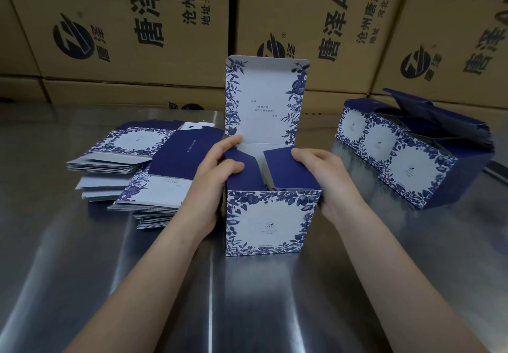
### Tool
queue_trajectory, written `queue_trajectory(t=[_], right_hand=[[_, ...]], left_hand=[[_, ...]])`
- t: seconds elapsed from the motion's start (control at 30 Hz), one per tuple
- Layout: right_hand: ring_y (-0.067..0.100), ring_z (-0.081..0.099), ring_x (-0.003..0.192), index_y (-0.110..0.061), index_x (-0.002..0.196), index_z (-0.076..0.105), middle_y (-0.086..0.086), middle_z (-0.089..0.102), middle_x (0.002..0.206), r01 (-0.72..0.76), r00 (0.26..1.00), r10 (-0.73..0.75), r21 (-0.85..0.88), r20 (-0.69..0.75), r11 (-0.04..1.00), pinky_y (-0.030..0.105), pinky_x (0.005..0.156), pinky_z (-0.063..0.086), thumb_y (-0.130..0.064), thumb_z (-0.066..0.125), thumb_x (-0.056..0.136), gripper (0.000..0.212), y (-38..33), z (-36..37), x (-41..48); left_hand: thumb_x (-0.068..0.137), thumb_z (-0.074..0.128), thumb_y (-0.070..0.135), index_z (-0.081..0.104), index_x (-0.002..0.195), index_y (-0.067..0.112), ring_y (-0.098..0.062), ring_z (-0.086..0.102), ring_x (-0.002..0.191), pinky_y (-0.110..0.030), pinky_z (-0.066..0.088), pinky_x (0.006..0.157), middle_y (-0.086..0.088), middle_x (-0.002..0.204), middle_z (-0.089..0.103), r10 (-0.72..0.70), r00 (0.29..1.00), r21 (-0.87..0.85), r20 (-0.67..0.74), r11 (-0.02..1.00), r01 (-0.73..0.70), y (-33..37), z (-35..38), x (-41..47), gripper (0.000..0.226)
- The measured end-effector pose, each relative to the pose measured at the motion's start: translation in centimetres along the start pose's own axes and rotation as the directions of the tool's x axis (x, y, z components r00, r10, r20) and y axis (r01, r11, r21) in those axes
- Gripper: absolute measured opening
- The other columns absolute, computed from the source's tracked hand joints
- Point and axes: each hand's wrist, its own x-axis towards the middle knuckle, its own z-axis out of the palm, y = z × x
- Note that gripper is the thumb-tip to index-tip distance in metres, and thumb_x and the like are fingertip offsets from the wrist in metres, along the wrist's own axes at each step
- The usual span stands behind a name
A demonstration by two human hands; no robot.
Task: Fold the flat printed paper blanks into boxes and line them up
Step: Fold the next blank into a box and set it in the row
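A blue-and-white floral box (270, 222) stands upright on the steel table, its lid flap raised behind. My left hand (217, 171) grips the box's left side, thumb on the left navy inner flap. My right hand (320, 171) grips the right side, thumb on the right navy flap. Both side flaps are tilted inward over the opening. To the left lies a messy stack of flat printed blanks (137, 165). On the right, three folded boxes (390, 155) stand in a row with their lids open.
The shiny steel table (82, 270) reaches to the frame's bottom edge. A wall of large brown shipping cartons (137, 23) with black print stands right behind the table.
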Motion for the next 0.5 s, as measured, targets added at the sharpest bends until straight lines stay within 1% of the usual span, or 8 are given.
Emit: queue_trajectory(t=[0.03, 0.07, 0.13, 0.17, 0.23, 0.3, 0.37, 0.5], right_hand=[[0.013, 0.068, 0.063, -0.008, 0.1, 0.066, 0.004, 0.073, 0.083, 0.006, 1.0, -0.006, -0.064, -0.003, 0.998, 0.026, 0.059, 0.055, -0.027, 0.07, 0.089, 0.023, -0.2, -0.3, -0.3], [0.012, 0.067, 0.059, -0.008, 0.091, 0.068, 0.004, 0.073, 0.076, 0.024, 1.0, -0.025, -0.128, -0.007, 0.991, 0.023, 0.056, 0.054, -0.03, 0.072, 0.087, 0.023, -0.3, -0.5, -0.5], [0.008, 0.065, 0.054, -0.01, 0.08, 0.068, 0.0, 0.073, 0.068, 0.083, 0.995, -0.094, -0.264, -0.029, 0.961, 0.02, 0.049, 0.05, -0.034, 0.074, 0.084, 0.025, -0.6, -0.9, -1.1], [0.007, 0.066, 0.055, -0.01, 0.076, 0.069, -0.002, 0.073, 0.067, 0.115, 0.99, -0.137, -0.339, -0.042, 0.934, 0.021, 0.051, 0.05, -0.036, 0.074, 0.083, 0.027, -0.7, -1.0, -1.4], [0.011, 0.068, 0.064, -0.014, 0.069, 0.07, -0.004, 0.072, 0.066, 0.164, 0.975, -0.215, -0.459, -0.059, 0.873, 0.027, 0.061, 0.052, -0.038, 0.074, 0.081, 0.028, -0.6, -1.2, -1.8], [0.014, 0.068, 0.069, -0.016, 0.064, 0.069, -0.005, 0.072, 0.066, 0.179, 0.964, -0.255, -0.522, -0.077, 0.834, 0.03, 0.068, 0.052, -0.038, 0.073, 0.082, 0.029, -0.5, -1.1, -1.9], [0.017, 0.068, 0.072, -0.016, 0.063, 0.07, -0.002, 0.072, 0.069, 0.177, 0.957, -0.274, -0.55, -0.1, 0.816, 0.03, 0.071, 0.053, -0.034, 0.073, 0.083, 0.027, -0.5, -1.0, -1.9], [0.016, 0.067, 0.072, -0.015, 0.063, 0.071, 0.001, 0.071, 0.068, 0.185, 0.939, -0.32, -0.598, -0.127, 0.78, 0.02, 0.059, 0.046, -0.03, 0.071, 0.085, 0.026, -0.6, -0.8, -1.8]], left_hand=[[0.09, 0.05, 0.0, 0.067, 0.118, 0.031, -0.012, 0.068, 0.075, -0.023, 0.054, 0.059, 0.008, 0.098, 0.072, 0.006, 1.0, -0.001, -0.019, 1.0, -0.006, 0.0, 0.0, 0.0, 0.046], [0.089, 0.051, -0.001, 0.067, 0.118, 0.03, -0.011, 0.068, 0.075, -0.022, 0.054, 0.059, 0.01, 0.093, 0.072, 0.013, 0.999, 0.001, -0.036, 1.0, -0.013, 0.0, 0.0, 0.1, 0.046], [0.089, 0.052, -0.002, 0.067, 0.117, 0.029, -0.009, 0.068, 0.073, -0.022, 0.054, 0.059, 0.013, 0.084, 0.072, 0.031, 0.998, 0.009, -0.058, 1.0, -0.03, 0.0, 0.0, 0.1, 0.045], [0.089, 0.052, -0.002, 0.067, 0.117, 0.029, -0.009, 0.067, 0.073, -0.022, 0.054, 0.059, 0.014, 0.082, 0.071, 0.038, 0.997, 0.013, -0.062, 0.999, -0.037, -0.1, 0.0, 0.1, 0.044], [0.09, 0.053, -0.001, 0.067, 0.118, 0.029, -0.009, 0.068, 0.074, -0.023, 0.055, 0.06, 0.015, 0.081, 0.072, 0.05, 0.996, 0.021, -0.071, 0.999, -0.049, -0.2, 0.1, 0.1, 0.043], [0.091, 0.054, 0.0, 0.066, 0.118, 0.029, -0.009, 0.068, 0.075, -0.024, 0.055, 0.061, 0.015, 0.08, 0.072, 0.054, 0.996, 0.024, -0.078, 0.998, -0.052, -0.3, 0.1, 0.1, 0.042], [0.092, 0.054, 0.002, 0.066, 0.12, 0.029, -0.009, 0.068, 0.074, -0.024, 0.055, 0.061, 0.013, 0.082, 0.072, 0.045, 0.996, 0.017, -0.076, 0.999, -0.044, -0.4, 0.2, 0.0, 0.04], [0.093, 0.055, 0.006, 0.065, 0.121, 0.029, -0.009, 0.068, 0.075, -0.023, 0.055, 0.061, 0.002, 0.097, 0.069, 0.027, 0.997, 0.003, -0.069, 1.0, -0.026, -0.4, 0.3, -0.1, 0.038]])
